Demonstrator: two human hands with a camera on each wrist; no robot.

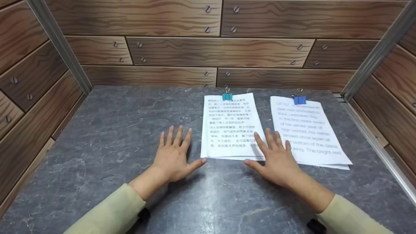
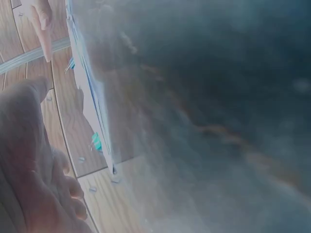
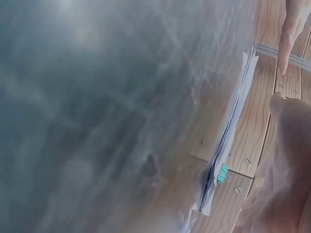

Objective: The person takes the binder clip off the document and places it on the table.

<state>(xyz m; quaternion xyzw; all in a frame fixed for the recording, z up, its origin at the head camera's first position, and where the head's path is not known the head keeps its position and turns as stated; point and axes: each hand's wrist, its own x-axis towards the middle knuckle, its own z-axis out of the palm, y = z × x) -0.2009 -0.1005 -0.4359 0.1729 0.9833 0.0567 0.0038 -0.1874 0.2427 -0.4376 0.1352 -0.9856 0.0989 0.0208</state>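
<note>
Both hands are held palm down with fingers spread, holding nothing. My left hand [image 1: 174,159] is just left of a stack of papers with Chinese print [image 1: 229,130], its thumb near the lower left corner. A teal binder clip [image 1: 227,97] grips that stack's top edge. My right hand [image 1: 279,161] overlaps the near right corner of this stack and the left edge of a second stack, printed in large English [image 1: 308,130]. On the second stack's top edge sits a blue binder clip [image 1: 299,100]. From the wrist views, both hands [image 2: 24,160] [image 3: 291,160] appear raised above the tabletop.
The dark grey marbled table [image 1: 113,130] reaches to a wood-patterned back wall [image 1: 182,52]. Similar wood-patterned panels stand at left and right. Metal posts [image 1: 61,45] rise at the back corners, and a metal rail [image 1: 380,152] runs along the right edge.
</note>
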